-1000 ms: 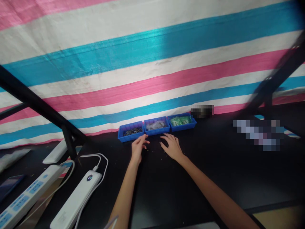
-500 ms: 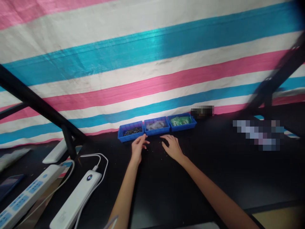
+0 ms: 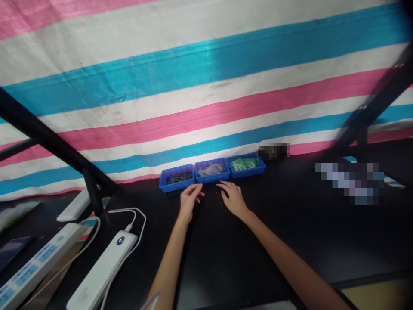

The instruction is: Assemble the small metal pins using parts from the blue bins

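My left hand (image 3: 189,201) is just in front of the left and middle blue bins, fingers stretched forward and slightly apart, with nothing visible in them. Palm down, my right hand (image 3: 234,199) is low over the black table, its fingers spread and curved in front of the middle and right bins. Several tiny bits (image 3: 220,205) lie on the table between the hands. The left bin (image 3: 177,187) contains dark screw-like pieces (image 3: 180,178). Clear plastic bags (image 3: 211,169) fill the middle bin (image 3: 213,178). Green bagged pieces (image 3: 245,163) are in the right bin (image 3: 248,173).
At the left are a white power bank (image 3: 103,269) with a cable (image 3: 144,224), a power strip (image 3: 41,262) and a dark phone-like device (image 3: 14,249). Black frame bars (image 3: 58,148) slant at both sides. A striped sheet (image 3: 206,99) hangs behind the bins.
My left hand has shifted slightly right and toward me, with its fingers now pointing further right. My right hand has barely moved. The bins are unchanged.
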Demonstrator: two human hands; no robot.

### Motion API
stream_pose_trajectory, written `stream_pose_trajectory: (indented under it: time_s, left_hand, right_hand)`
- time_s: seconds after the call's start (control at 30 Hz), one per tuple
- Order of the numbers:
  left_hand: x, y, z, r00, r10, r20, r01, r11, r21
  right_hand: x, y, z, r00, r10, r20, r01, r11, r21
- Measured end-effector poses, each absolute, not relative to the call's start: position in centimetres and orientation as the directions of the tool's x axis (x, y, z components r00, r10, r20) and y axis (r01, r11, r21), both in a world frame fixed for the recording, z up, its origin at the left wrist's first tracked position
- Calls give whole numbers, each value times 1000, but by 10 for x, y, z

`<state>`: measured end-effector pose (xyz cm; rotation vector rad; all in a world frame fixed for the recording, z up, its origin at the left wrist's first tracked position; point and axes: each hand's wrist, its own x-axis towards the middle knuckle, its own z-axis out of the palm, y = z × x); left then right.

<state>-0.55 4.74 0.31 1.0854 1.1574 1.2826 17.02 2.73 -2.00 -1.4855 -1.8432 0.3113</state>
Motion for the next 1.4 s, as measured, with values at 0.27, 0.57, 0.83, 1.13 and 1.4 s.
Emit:
stream_pose_trajectory:
  time_s: [0.27,0.57,0.83,1.13,1.4]
  left_hand:
    - [-3,47,-3,15,1000,10,-45,-9,999]
    - [2,43,3,70,997,32,9,-33,999]
    - [3,42,5,72,997,20,-5,-20,1000]
    - [2,41,5,64,997,49,17,-50,999]
    - [3,42,4,78,995,60,23,-62,998]
  right_hand:
    - [169,27,-19,-104,921,376,752,321,-576]
    - [167,22,-15,-205,909,362,802,368,-471]
    - [166,21,-15,-212,908,362,806,372,-461]
    - [168,26,-18,-86,911,403,774,316,-549]
    - [169,25,-15,-19,915,403,783,264,-563]
